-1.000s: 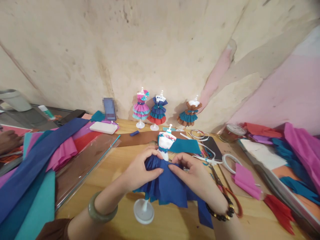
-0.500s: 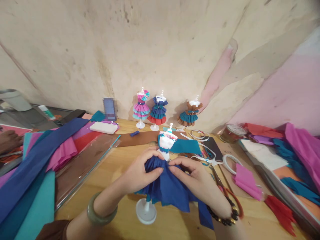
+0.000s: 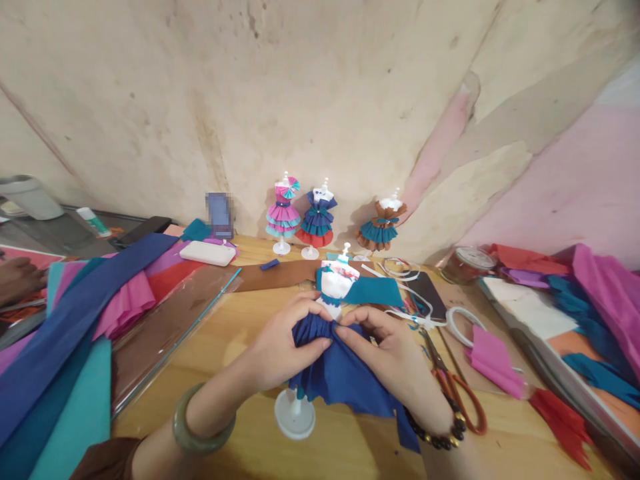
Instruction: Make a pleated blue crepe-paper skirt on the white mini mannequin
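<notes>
A small white dress form on a round white base stands tilted in front of me. Dark blue crepe paper is gathered in pleats round its waist like a skirt, with teal showing underneath. My left hand grips the pleats at the left of the waist, thumb in front. My right hand pinches the top edge of the same paper at the right of the waist. A loose end of the blue paper hangs below the right wrist.
Behind stand dressed mini forms: pink, blue-red and brown-teal. Scissors lie right of my right hand, near white tape. Coloured paper strips spread at left. Another person's hand shows at far left.
My right fingers have shifted slightly along the waist, pulling the blue paper closer round the form. The form and its base have moved a little right, and the paper's lower edge has swung.
</notes>
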Available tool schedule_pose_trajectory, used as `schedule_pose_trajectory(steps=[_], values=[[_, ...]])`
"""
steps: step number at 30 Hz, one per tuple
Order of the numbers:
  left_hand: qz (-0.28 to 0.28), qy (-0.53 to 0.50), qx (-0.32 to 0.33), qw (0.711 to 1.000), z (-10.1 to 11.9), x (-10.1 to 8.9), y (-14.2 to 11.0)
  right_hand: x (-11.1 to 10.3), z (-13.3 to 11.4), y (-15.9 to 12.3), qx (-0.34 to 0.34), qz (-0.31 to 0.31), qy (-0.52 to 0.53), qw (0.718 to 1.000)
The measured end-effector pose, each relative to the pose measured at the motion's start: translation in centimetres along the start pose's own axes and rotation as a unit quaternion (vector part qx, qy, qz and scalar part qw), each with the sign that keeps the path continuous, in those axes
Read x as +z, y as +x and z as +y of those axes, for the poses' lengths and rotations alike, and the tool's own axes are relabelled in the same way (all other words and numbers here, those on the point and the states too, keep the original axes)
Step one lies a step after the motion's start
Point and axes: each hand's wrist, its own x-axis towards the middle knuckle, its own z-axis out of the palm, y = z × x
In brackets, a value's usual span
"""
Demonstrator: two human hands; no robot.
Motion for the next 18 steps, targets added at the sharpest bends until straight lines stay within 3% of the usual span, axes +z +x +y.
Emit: schedule_pose_trajectory(steps=[9,18], values=[[0.003,-0.007,0.014,1.000,0.2,0.2,-0.1,0.2,-0.3,-0.1,0.001,0.016,-0.012,1.000],[0.026,-0.123,0.008,0.992,-0.9,0.8,-0.5,0.5,-0.3,-0.3,0.006,0.021,-0.009,1.000]])
